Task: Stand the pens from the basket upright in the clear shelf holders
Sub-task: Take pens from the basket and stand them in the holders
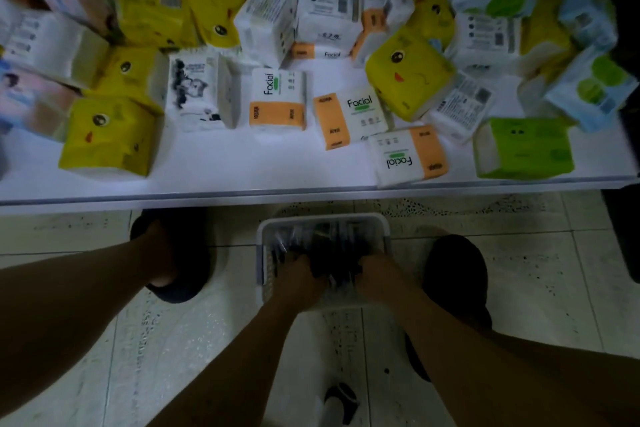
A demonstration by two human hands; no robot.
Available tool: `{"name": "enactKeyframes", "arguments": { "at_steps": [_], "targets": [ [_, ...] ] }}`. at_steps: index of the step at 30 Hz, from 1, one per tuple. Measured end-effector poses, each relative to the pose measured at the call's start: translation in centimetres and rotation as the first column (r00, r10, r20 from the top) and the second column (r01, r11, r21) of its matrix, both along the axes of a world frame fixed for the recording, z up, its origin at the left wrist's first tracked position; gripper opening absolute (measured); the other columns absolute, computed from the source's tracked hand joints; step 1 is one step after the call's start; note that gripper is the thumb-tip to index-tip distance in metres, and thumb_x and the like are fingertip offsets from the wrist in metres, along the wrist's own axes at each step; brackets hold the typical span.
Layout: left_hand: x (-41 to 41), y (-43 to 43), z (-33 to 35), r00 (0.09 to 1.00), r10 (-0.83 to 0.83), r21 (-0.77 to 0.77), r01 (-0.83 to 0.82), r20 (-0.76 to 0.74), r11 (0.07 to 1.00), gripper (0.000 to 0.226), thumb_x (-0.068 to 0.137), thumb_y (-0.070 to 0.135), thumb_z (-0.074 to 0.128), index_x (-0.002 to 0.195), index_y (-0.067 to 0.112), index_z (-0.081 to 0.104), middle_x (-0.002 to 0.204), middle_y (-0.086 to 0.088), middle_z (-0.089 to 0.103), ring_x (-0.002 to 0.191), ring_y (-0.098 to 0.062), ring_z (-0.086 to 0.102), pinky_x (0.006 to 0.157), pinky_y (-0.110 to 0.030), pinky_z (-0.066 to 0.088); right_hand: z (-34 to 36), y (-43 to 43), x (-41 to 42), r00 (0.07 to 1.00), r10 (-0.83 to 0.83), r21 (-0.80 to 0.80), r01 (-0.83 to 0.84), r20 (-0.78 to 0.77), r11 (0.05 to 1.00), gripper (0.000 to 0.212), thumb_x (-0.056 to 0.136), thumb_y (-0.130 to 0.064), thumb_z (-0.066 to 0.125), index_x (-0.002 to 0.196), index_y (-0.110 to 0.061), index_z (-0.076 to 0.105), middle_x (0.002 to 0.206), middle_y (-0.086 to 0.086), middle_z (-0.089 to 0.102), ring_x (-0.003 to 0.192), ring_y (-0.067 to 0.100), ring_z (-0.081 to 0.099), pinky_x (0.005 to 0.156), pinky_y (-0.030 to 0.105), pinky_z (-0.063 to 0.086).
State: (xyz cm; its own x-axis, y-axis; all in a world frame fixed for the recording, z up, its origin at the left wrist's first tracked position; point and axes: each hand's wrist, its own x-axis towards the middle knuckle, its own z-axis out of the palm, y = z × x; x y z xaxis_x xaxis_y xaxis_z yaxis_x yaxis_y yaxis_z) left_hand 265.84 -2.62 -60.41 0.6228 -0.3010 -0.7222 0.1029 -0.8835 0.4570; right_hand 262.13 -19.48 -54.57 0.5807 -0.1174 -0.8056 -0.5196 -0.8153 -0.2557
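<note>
A white plastic basket [325,220] stands on the tiled floor below the shelf edge, filled with dark pens [323,239] in clear wrapping. Both of my hands reach down into it. My left hand [299,276] has its fingers curled into the dark bundle of pens at the basket's near side. My right hand [379,274] grips the same bundle from the right. The fingertips are buried among the pens. The frame is blurred. No clear holders are in view.
A white shelf [242,180] above the basket carries several tissue packs: yellow ones [109,135], orange-and-white "Facial" packs [277,99] and a green one [524,147]. My feet in dark slippers [457,274] stand either side of the basket. A small dark object [341,400] lies on the floor.
</note>
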Motion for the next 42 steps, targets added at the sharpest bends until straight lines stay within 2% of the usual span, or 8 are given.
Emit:
{"name": "enactKeyframes", "arguments": {
  "at_steps": [6, 15, 19, 21, 24, 27, 33, 42],
  "targets": [
    [0.3, -0.4, 5.0, 0.987, 0.155, -0.028, -0.154, 0.041, 0.988, 0.021, 0.087, 0.012, 0.059, 0.102, 0.001, 0.07, 0.101, -0.014, 0.069, 0.092, -0.028, 0.064, 0.072, -0.023, 0.045, 1.5, 0.0, -0.2, 0.991, -0.088, -0.063, 0.094, 0.101, 0.994, 0.04, 0.093, -0.019, 0.055, 0.056, -0.016, 0.04, 0.06, -0.001, 0.041, 0.054, 0.011, 0.04, 0.051, 0.023, 0.033],
    [0.7, -0.5, 8.5, 0.934, 0.331, -0.115, -0.318, 0.134, 0.941, 0.008, 0.087, 0.007, 0.063, 0.09, 0.009, 0.069, 0.085, -0.004, 0.068, 0.074, -0.013, 0.061, 0.067, -0.017, 0.046, 7.0, -1.2, 1.6, 0.847, -0.323, -0.165, 0.422, 0.422, 0.891, 0.01, 0.092, -0.024, 0.059, 0.091, -0.015, 0.055, 0.088, 0.003, 0.059, 0.081, 0.023, 0.056, 0.066, 0.029, 0.04],
    [1.5, -0.7, 10.6, 0.95, 0.303, -0.176, -0.287, 0.075, 0.942, 0.023, 0.082, -0.008, 0.057, 0.099, 0.007, 0.064, 0.099, -0.006, 0.064, 0.095, -0.02, 0.061, 0.071, -0.016, 0.05, 9.3, -1.4, 2.5, 0.706, -0.613, 0.113, 0.619, 0.355, 0.778, 0.011, 0.089, -0.021, 0.063, 0.088, -0.017, 0.053, 0.08, 0.002, 0.059, 0.071, 0.021, 0.061, 0.062, 0.035, 0.055],
    [2.1, -0.9, 12.3, 0.952, 0.292, -0.219, -0.267, 0.091, 0.939, 0.032, 0.08, -0.007, 0.06, 0.108, 0.009, 0.058, 0.106, -0.002, 0.058, 0.1, -0.018, 0.059, 0.059, -0.013, 0.052, 11.1, -1.4, 2.7, 0.697, -0.672, 0.263, 0.619, 0.251, 0.74, 0.007, 0.091, -0.016, 0.061, 0.087, -0.013, 0.057, 0.073, 0.001, 0.061, 0.062, 0.016, 0.06, 0.059, 0.033, 0.056],
    [3.6, -0.8, 14.8, 0.959, 0.248, -0.273, -0.205, 0.133, 0.94, 0.066, 0.076, 0.0, 0.069, 0.131, 0.024, 0.043, 0.123, -0.004, 0.054, 0.113, -0.023, 0.056, 0.085, -0.035, 0.057, 13.1, -1.3, 3.0, 0.741, -0.625, 0.312, 0.55, 0.247, 0.775, 0.025, 0.097, -0.015, 0.053, 0.081, -0.001, 0.066, 0.063, 0.002, 0.064, 0.057, 0.013, 0.061, 0.077, 0.037, 0.059],
    [5.2, -0.3, 17.9, 0.976, 0.215, -0.381, -0.19, 0.023, 0.905, 0.088, 0.078, -0.004, 0.067, 0.145, 0.034, 0.024, 0.12, -0.002, 0.059, 0.106, -0.023, 0.061, 0.086, -0.041, 0.056, 14.9, -0.8, 3.0, 0.725, -0.657, 0.377, 0.56, 0.209, 0.738, 0.026, 0.097, -0.007, 0.049, 0.083, 0.003, 0.067, 0.056, -0.003, 0.065, 0.059, 0.011, 0.066, 0.073, 0.027, 0.059],
    [6.4, -0.1, 25.0, 0.978, 0.197, -0.565, -0.128, 0.063, 0.815, 0.055, 0.086, -0.008, 0.061, 0.132, 0.019, 0.046, 0.08, -0.005, 0.056, 0.066, -0.013, 0.056, 0.053, -0.014, 0.048, 21.0, 0.8, 3.3, 0.646, -0.725, 0.462, 0.582, 0.238, 0.67, 0.028, 0.09, 0.002, 0.047, 0.103, -0.022, 0.056, 0.082, 0.006, 0.059, 0.059, 0.018, 0.052, 0.047, 0.022, 0.036],
    [6.2, 0.7, 36.4, 0.934, 0.292, -0.755, -0.039, 0.205, 0.654, 0.027, 0.09, 0.011, 0.066, 0.114, 0.015, 0.056, 0.073, -0.016, 0.058, 0.059, -0.022, 0.065, 0.053, -0.026, 0.055, 29.1, 2.8, 2.5, 0.437, -0.744, 0.598, 0.445, 0.505, 0.667, 0.018, 0.099, -0.019, 0.052, 0.084, -0.01, 0.056, 0.068, 0.006, 0.054, 0.052, 0.014, 0.055, 0.046, 0.024, 0.045]
  ]
}}
